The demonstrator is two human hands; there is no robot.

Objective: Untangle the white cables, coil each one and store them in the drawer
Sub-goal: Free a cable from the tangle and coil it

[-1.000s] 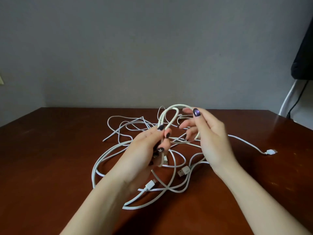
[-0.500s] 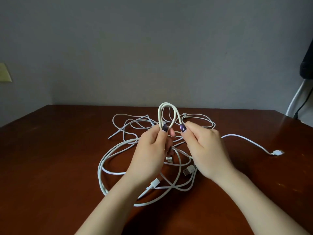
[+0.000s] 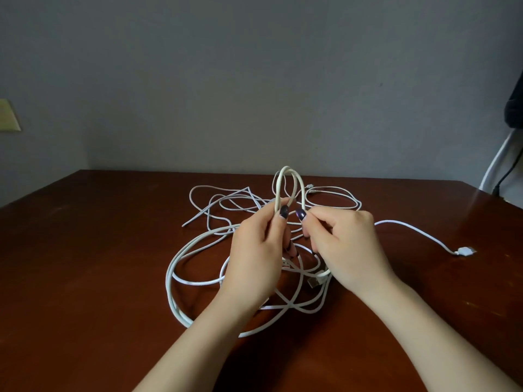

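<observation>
Now | left hand (image 3: 254, 250), right hand (image 3: 348, 244) pinch cable loop (image 3: 287, 168) | tangle (image 3: 170, 271) possibly knotted

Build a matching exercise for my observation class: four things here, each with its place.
Things: 1 raised cable loop; 2 lone plug; 3 wall plate; 4 cable tangle.
Places: a on the wall, far left; b pinched by left hand and right hand; c on the table, far right; d on the table beneath the hands.
Pairs: 1b, 2c, 3a, 4d.
</observation>
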